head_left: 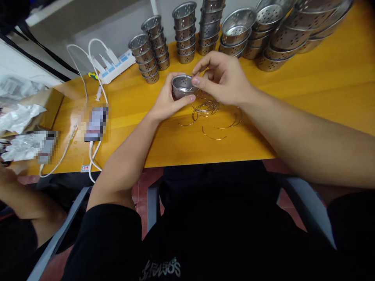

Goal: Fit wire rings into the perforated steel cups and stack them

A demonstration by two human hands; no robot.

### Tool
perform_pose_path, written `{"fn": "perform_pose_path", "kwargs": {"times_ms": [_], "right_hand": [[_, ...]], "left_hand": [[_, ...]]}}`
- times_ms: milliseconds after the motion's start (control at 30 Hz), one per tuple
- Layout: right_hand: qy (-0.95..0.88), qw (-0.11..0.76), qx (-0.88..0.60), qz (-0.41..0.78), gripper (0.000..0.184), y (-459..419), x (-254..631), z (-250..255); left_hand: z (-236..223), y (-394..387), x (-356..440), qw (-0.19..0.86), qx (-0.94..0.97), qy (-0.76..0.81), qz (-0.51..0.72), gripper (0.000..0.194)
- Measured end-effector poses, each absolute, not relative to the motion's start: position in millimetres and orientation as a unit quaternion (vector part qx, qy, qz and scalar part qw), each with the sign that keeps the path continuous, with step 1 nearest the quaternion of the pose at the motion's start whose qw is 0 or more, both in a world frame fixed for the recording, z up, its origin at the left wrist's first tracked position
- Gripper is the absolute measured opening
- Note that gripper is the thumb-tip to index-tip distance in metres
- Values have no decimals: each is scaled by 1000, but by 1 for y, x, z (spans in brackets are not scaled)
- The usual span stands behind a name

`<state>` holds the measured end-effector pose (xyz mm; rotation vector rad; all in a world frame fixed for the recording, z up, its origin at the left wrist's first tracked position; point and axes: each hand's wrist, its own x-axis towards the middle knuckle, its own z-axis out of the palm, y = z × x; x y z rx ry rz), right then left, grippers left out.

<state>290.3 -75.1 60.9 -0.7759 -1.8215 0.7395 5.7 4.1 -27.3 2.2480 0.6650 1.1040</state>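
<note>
My left hand (168,99) is wrapped round a small perforated metal cup (183,91), held above the table with its mouth up. At the cup's right rim, the thumb and forefinger of my right hand (219,78) are pinched together. A thin glint at those fingertips looks like a metal wire, though most of it is hidden by the fingers. Just below both hands, a loose bunch of thin curved metal wires (207,109) lies on the table. One separate curved wire (213,138) rests nearer the table's front edge.
Stacks of small perforated cups (146,58) and larger perforated bowls (272,58) line the back. To the left are a white power strip (117,68) with cables, a phone (96,123), another device (47,148) and plastic bags (22,119). Another person's arm (26,195) shows at far left.
</note>
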Motion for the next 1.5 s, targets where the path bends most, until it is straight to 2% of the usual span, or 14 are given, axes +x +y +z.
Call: {"fn": "perform_pose_path", "kwargs": {"times_ms": [133, 233, 333, 567, 767, 867, 1100, 1267, 1500], "right_hand": [[-802, 475, -298, 206, 46, -77, 296, 64], [-811, 470, -287, 197, 25, -76, 299, 64], [-816, 461, -285, 202, 16, -75, 300, 63], [-832, 402, -289, 252, 27, -79, 296, 60], [-840, 374, -295, 260, 37, -82, 293, 56], [-842, 373, -293, 257, 38, -83, 294, 58], [-841, 393, -291, 232, 28, -94, 300, 79], [-888, 297, -310, 166, 27, -101, 296, 88], [-889, 145, -435, -5, 8, -111, 306, 121]], "left_hand": [[-26, 7, 3, 269, 827, 259, 420, 110], [-22, 5, 3, 263, 828, 264, 420, 115], [-16, -1, 4, 254, 835, 268, 408, 117], [-17, -6, 6, 132, 886, 277, 347, 97], [-21, -3, 10, 271, 828, 209, 444, 107], [-17, -4, 9, 274, 831, 226, 428, 105], [-13, -4, 6, 283, 832, 258, 403, 115], [-8, -7, 5, 267, 836, 291, 382, 118], [-18, -2, 1, 254, 833, 324, 369, 125]]}}
